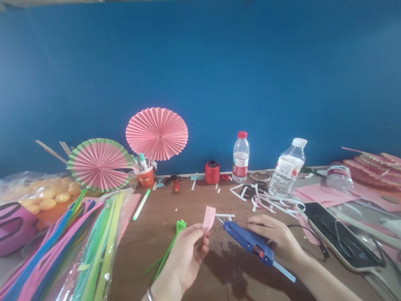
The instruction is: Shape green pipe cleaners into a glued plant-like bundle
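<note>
My left hand (192,250), with a silver bracelet at its wrist, pinches a small pink paper piece (209,217) between thumb and fingers. My right hand (273,236) is wrapped round a blue glue gun (249,241). A clear glue stick (284,272) juts from the gun's rear end. The gun's nozzle points up and left, close to the pink piece, with a small gap between them. Just behind the nozzle a white paper strip (226,215) lies on the brown table (188,300). Green pipe cleaners (168,250) lie beside my left hand.
Bagged colourful pipe cleaners (101,263) cover the left side. Pleated pink fans (157,133) stand behind, near a cup of pens (145,177). At the back are a red tape roll (212,173) and bottles (240,159). A phone (342,235) and cables lie on the right.
</note>
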Available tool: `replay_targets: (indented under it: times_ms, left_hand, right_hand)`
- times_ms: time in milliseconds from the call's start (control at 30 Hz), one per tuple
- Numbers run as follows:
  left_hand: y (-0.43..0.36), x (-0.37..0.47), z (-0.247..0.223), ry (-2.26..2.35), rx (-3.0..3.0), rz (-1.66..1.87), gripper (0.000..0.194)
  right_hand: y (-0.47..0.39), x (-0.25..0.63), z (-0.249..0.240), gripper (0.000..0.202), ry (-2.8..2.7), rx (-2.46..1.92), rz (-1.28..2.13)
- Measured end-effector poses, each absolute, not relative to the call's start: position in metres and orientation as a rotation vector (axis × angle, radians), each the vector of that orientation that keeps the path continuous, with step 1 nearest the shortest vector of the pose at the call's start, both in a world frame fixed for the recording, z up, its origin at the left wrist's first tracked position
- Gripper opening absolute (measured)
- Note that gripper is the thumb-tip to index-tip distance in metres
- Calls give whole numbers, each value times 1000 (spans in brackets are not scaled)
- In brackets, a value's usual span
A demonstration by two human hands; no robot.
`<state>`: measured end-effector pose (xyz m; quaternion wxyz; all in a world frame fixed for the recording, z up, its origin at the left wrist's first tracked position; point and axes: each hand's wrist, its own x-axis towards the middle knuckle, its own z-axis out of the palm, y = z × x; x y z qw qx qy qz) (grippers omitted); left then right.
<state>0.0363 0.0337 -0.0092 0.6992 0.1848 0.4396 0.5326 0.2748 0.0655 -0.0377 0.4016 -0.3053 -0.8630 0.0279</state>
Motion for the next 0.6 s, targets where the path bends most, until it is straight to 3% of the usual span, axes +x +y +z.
replay_targets:
  times_ms: [600]
  left_hand:
    - [33, 36, -11, 914, 328, 1185, 5]
  right_hand:
    - [64, 272, -36, 25, -2204, -720, -128]
